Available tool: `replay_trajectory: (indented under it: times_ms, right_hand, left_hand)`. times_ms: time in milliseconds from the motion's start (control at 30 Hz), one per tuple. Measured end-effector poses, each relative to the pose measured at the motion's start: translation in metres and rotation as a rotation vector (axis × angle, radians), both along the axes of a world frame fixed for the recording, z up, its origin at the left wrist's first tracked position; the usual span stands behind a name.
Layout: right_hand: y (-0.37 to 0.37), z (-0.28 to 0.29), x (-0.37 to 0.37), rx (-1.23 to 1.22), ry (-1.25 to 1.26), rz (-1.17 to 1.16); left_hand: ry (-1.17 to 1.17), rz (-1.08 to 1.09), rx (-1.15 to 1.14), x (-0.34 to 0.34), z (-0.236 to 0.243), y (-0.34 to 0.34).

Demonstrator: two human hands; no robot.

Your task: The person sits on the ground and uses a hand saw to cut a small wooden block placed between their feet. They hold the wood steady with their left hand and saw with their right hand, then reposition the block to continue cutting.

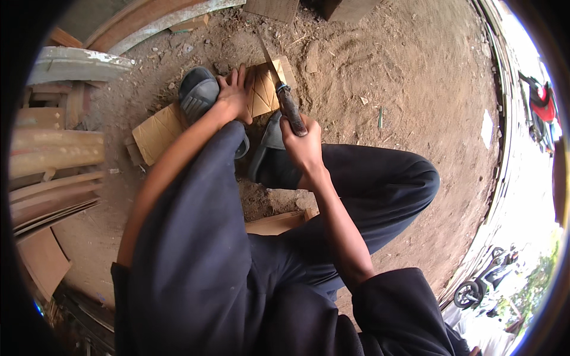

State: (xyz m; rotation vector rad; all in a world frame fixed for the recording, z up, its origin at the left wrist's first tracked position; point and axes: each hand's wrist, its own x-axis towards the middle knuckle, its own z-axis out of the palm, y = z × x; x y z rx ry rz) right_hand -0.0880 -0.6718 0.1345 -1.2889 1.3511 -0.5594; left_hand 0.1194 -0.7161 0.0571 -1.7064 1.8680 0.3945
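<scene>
Left grip (235, 98) spread flat, clasping nothing, pressing light-brown board (263, 90) with crossed lines. Board on dirt ground (368, 89), grey slipper (199, 98) on top, beside left grip. Right grip (306, 145) clenched around dark handle of long-bladed tool (289, 107); blade over board's right end, contact unclear. Box-shaped brown piece (350, 8) at top edge; cannot tell whether hollow.

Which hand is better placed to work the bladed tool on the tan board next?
Probably the right hand: its grip is closed around the bladed tool. The left hand is spread on the tan board, fingers extended, seemingly better suited to steadying.
</scene>
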Motion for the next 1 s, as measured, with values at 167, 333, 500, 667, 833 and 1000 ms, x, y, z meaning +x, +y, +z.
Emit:
replay_trajectory:
  times_ms: [167,333,500,667,833,1000]
  right_hand:
    - [0.07,0.013,-0.055,-0.133,-0.035,0.025]
    - [0.012,0.006,-0.011,-0.041,0.045,0.044]
    - [0.032,0.014,-0.038,-0.115,0.03,0.078]
    - [0.052,0.027,-0.057,-0.029,-0.01,0.056]
    - [0.018,0.012,-0.026,0.016,-0.063,0.025]
    - [0.066,0.024,-0.058,-0.143,0.055,0.093]
  left_hand:
    - [-0.021,0.079,-0.111,-0.004,0.0,0.015]
    - [-0.069,0.049,-0.012,-0.005,0.0,0.004]
    - [-0.051,0.061,-0.026,-0.006,0.002,0.007]
    - [0.002,0.1,-0.053,-0.004,0.006,0.01]
    - [0.022,0.043,-0.049,-0.001,-0.002,0.002]
    - [-0.094,0.056,-0.138,-0.008,-0.009,0.014]
